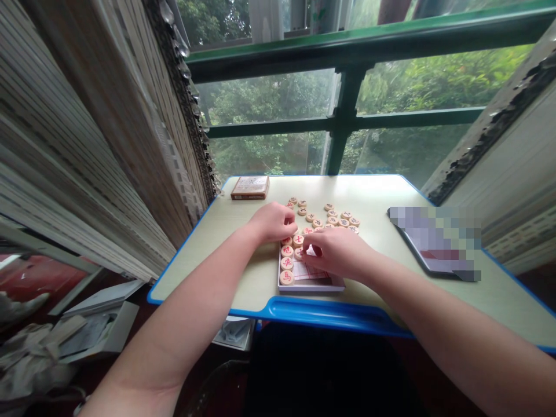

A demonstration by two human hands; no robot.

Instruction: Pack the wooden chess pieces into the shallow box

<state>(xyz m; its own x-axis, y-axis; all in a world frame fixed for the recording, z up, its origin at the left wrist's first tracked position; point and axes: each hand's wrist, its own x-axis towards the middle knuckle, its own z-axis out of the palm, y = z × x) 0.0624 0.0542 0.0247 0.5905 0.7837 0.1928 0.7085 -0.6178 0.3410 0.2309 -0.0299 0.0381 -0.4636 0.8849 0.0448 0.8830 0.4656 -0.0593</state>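
A pale worktop (pixel 373 194) is edged in blue, with a blue trough (pixel 325 313) moulded along its near side. A closed box (pixel 251 187) is set at the far left, and an open shallow box (pixel 311 288) is placed near the trough. Loose round pieces (pixel 343 222) are scattered beyond it; a flat pixelated object (pixel 434 243) is laid at the right.

Pale red-marked discs (pixel 286 263), shallow white box (pixel 311 288).
Some lay flat, columned along its left wall; dark-marked discs (pixel 332 221) lay loose beyond.

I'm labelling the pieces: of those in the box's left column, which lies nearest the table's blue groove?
The red-marked piece at the near-left corner of the box; the column's other pieces sit farther from the groove.
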